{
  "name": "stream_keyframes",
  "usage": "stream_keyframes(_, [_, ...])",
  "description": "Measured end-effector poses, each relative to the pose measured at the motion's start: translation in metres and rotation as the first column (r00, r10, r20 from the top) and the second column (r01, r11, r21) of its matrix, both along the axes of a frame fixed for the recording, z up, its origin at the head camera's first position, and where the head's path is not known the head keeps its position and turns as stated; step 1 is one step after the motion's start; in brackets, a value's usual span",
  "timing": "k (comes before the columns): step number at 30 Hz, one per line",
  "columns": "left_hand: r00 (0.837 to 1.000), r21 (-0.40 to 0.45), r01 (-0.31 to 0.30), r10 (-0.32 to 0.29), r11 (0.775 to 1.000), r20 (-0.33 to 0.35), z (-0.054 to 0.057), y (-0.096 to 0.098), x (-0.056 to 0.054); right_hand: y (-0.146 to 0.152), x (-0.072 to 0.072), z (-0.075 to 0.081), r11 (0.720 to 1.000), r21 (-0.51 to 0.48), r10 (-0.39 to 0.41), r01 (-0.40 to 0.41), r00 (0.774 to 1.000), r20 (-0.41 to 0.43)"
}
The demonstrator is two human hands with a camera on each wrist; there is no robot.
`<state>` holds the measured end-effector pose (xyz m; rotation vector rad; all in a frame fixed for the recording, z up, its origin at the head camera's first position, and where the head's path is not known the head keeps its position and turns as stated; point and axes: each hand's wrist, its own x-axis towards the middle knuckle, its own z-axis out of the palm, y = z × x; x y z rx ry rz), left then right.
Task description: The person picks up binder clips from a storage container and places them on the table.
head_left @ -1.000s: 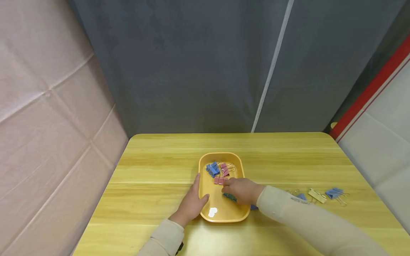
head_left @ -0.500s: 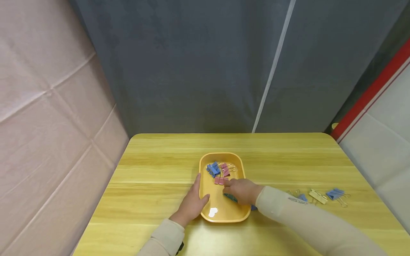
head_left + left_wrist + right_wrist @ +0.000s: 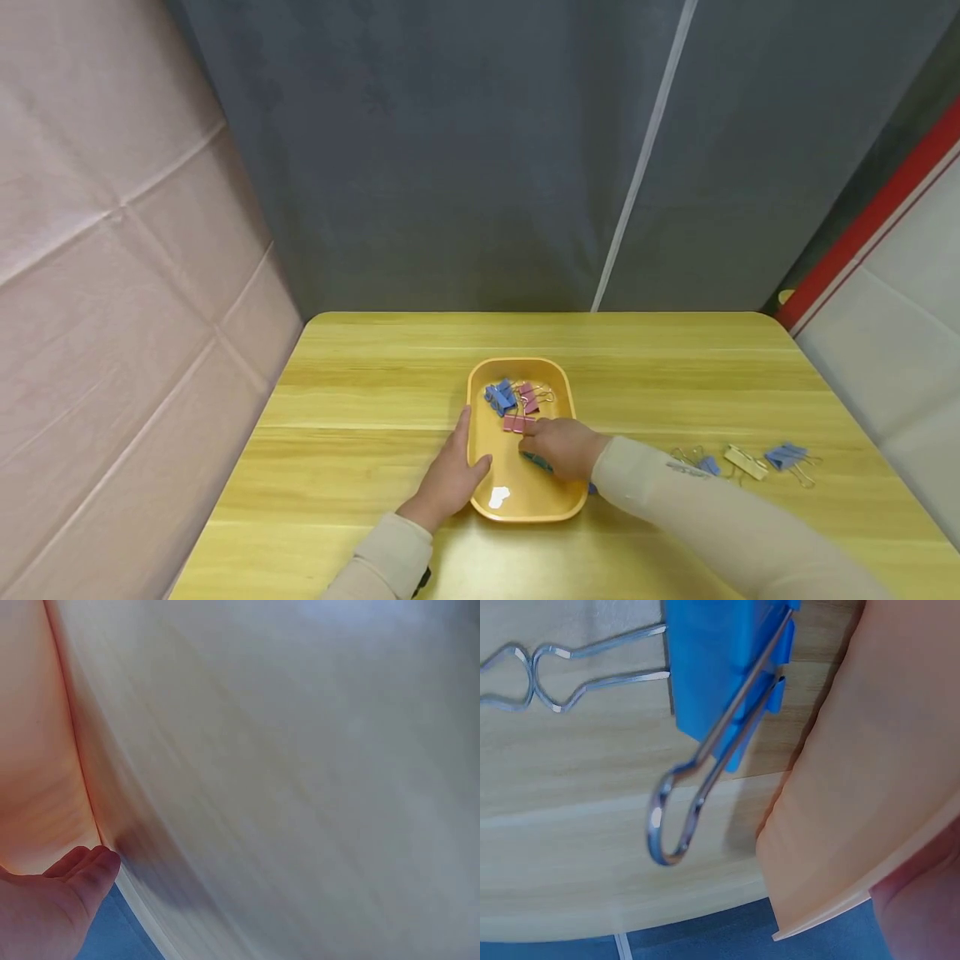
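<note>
An orange-yellow tray (image 3: 525,498) lies on the table. My left hand (image 3: 448,477) holds its left side, thumb inside the rim and fingers along the outer wall. Reaching over the right rim, my right hand (image 3: 566,447) pinches a dark green binder clip (image 3: 537,461) low inside the tray; the hand covers part of it. Beyond the fingertips lie a pink binder clip (image 3: 517,424), another pink one (image 3: 529,398) and blue binder clips (image 3: 500,398). In the right wrist view, the tray wall hides most of the right hand (image 3: 926,907).
A blue binder clip (image 3: 712,675) lies on the table just outside the tray's right wall, partly under my right wrist. Farther right are another blue clip (image 3: 707,465), a pale yellow clip (image 3: 746,461) and a blue clip (image 3: 786,455). A dark curtain (image 3: 465,167) hangs behind the table.
My right hand has shifted very slightly within the tray, still pinching the green binder clip. The left hand and the tray stay in place.
</note>
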<state>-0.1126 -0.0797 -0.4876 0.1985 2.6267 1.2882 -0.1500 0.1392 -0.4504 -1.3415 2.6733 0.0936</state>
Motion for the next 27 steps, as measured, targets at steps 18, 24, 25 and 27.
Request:
stream_keyframes(18, [1.0, 0.002, -0.003, 0.003, 1.0, -0.016, -0.0008, 0.0001, 0.0003, -0.003, -0.0025, -0.0033, 0.999, 0.049, -0.007, 0.008, 1.0, -0.024])
stream_keyframes(24, [1.0, 0.001, 0.001, -0.001, 1.0, -0.027, -0.0023, -0.0001, 0.0, -0.0047, -0.003, -0.0036, 0.998, 0.063, -0.015, 0.016, 1.0, -0.019])
stream_keyframes(25, [1.0, 0.003, 0.001, -0.001, 1.0, -0.027, -0.0026, -0.0002, 0.0, -0.0049, -0.0031, -0.0037, 0.998, 0.063, -0.016, 0.017, 1.0, -0.018])
stream_keyframes(27, [1.0, 0.007, 0.002, -0.002, 1.0, -0.028, -0.0031, -0.0003, 0.0, -0.0054, -0.0027, -0.003, 0.998, 0.067, -0.019, 0.021, 1.0, -0.017])
